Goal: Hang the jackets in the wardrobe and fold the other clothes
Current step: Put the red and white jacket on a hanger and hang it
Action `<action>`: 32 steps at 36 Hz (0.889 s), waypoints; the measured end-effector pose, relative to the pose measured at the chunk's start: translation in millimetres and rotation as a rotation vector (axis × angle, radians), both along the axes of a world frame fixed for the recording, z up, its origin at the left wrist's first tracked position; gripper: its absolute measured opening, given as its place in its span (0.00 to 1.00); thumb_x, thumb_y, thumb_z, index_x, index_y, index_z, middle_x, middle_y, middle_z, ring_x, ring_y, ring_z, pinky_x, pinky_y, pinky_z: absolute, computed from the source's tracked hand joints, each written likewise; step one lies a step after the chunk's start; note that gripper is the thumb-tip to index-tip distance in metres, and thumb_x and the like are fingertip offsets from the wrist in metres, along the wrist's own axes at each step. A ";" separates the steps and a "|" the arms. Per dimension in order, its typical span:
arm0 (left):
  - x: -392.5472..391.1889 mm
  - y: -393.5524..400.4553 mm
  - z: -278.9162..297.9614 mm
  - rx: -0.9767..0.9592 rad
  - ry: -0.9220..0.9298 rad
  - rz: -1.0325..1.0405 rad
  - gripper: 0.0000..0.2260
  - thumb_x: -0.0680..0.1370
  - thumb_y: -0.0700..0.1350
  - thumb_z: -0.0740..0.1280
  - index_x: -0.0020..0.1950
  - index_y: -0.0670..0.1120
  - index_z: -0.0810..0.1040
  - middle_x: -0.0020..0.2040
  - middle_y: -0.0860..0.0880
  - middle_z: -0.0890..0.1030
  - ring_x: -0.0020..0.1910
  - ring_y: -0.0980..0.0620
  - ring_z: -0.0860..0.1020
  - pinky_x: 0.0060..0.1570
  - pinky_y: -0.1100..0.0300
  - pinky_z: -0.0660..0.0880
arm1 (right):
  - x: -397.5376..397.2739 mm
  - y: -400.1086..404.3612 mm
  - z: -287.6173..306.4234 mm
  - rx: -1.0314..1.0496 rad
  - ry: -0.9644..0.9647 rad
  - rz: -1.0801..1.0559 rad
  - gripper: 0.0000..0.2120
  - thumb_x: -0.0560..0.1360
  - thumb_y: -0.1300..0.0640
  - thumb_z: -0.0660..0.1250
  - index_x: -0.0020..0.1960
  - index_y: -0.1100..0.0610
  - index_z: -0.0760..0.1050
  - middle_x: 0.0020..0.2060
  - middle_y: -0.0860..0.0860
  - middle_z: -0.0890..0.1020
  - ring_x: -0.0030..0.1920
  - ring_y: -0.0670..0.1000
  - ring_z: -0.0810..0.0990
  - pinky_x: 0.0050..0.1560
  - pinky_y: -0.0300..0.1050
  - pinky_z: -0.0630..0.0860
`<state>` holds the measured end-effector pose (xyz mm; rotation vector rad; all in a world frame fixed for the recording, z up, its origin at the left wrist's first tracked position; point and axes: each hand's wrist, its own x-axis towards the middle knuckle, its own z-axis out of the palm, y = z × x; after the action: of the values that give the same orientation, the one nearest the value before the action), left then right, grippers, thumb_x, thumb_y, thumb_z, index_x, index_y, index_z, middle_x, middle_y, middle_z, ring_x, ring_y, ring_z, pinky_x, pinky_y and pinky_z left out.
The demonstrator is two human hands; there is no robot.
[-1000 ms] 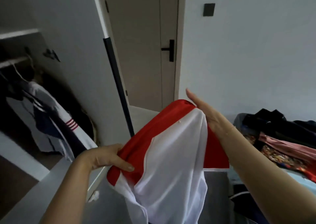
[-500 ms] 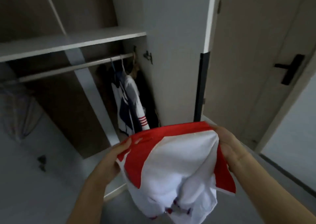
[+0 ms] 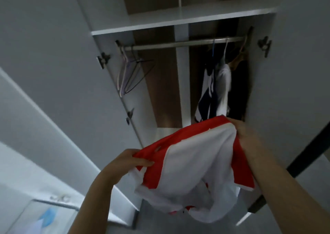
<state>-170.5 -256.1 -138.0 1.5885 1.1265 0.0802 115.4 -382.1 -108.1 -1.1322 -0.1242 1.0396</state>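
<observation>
From the head camera, two hands are holding up a red and white jacket (image 3: 192,164) in front of the open wardrobe (image 3: 178,19). The left hand (image 3: 125,162) is pinching its red edge. The right hand (image 3: 244,132) is gripping the other side. Empty hangers (image 3: 132,73) are hanging on the rail (image 3: 178,43) at the left, and hung clothes (image 3: 219,89) are hanging at the right.
</observation>
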 end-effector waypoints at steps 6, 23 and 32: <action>-21.5 41.8 -25.6 0.221 0.130 0.144 0.08 0.74 0.47 0.72 0.50 0.45 0.83 0.43 0.51 0.82 0.40 0.55 0.80 0.42 0.67 0.77 | -12.4 59.6 -0.6 -0.019 0.022 0.167 0.22 0.79 0.57 0.64 0.28 0.60 0.81 0.25 0.55 0.81 0.23 0.49 0.81 0.21 0.37 0.74; -25.5 188.1 -10.6 -0.155 -0.521 0.399 0.10 0.77 0.40 0.64 0.40 0.39 0.82 0.40 0.40 0.83 0.38 0.44 0.82 0.36 0.62 0.77 | -31.1 214.1 -14.0 -0.202 -0.174 0.129 0.13 0.75 0.49 0.69 0.42 0.59 0.79 0.33 0.55 0.83 0.35 0.52 0.82 0.36 0.43 0.77; -19.8 240.5 1.3 -0.148 -0.489 0.316 0.14 0.59 0.56 0.80 0.38 0.50 0.87 0.39 0.45 0.85 0.38 0.50 0.85 0.33 0.63 0.78 | -22.2 301.9 -45.7 -0.322 -0.715 0.270 0.21 0.79 0.47 0.64 0.43 0.66 0.80 0.37 0.60 0.82 0.34 0.49 0.79 0.40 0.38 0.75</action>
<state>-190.3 -15.6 -136.6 1.1622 0.9573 0.5523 93.3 -80.2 -153.8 -1.7848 -0.7127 0.8610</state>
